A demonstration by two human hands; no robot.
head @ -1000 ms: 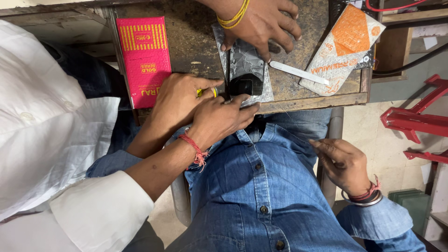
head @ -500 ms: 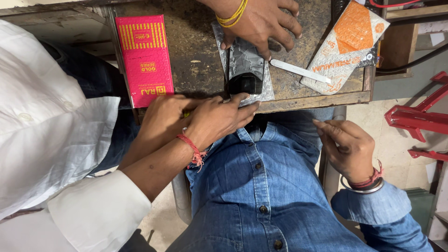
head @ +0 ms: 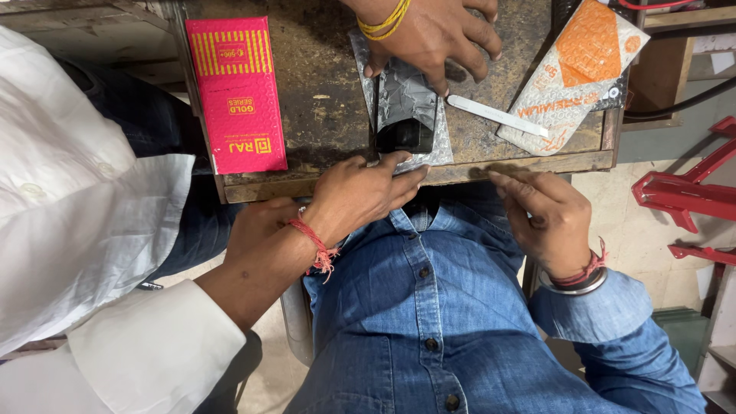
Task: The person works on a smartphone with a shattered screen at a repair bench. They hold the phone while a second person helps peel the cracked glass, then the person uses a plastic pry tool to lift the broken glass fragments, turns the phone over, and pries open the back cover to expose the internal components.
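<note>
Worn wooden bench, tiled floor. Dark phone on silver bubble wrap. Left hand fingers together touching wrap; right hand loosely curled, empty.

Right hand open, fingers loosely extended; left hand largely hidden.

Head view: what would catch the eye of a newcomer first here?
A hand with yellow bangles presses a grey wrapped packet at the middle of the table, while a hand with a red thread touches its near end. A bright pink box lies left. An orange-and-white pouch lies right, with a white strip beside it.
</note>
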